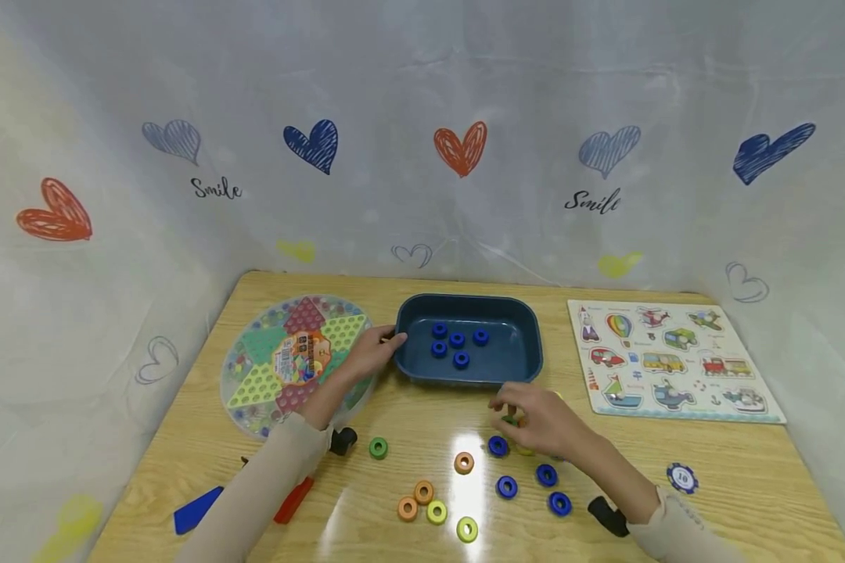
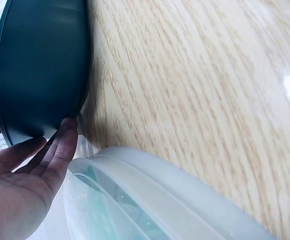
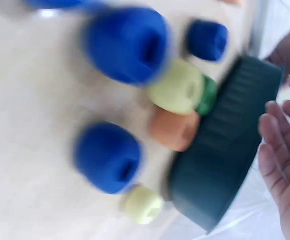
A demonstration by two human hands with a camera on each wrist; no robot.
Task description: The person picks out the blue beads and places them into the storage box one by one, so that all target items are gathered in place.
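Note:
A dark blue-green plastic tray (image 1: 510, 356) stands at the table's back middle with several blue ring-shaped beads (image 1: 457, 340) inside. My left hand (image 1: 369, 353) grips its left end, thumb over the rim and fingers against the outer wall, as the left wrist view shows. Just in front of the tray's right corner, my right hand (image 1: 545, 418) hovers with loosely bent fingers and nothing in them. Beneath it, blue, yellow, orange and green beads cluster, partly hidden; in the right wrist view an orange bead (image 3: 175, 128) and a yellow bead (image 3: 177, 87) lie by the tray wall.
Loose beads lie in front, including a green one (image 1: 378, 448) and an orange one (image 1: 464, 463). A round Chinese checkers board (image 1: 260, 387) is at left, a picture puzzle board (image 1: 676, 360) at right. A poker chip (image 1: 682, 478) and blue and red pieces (image 1: 197, 510) lie nearer.

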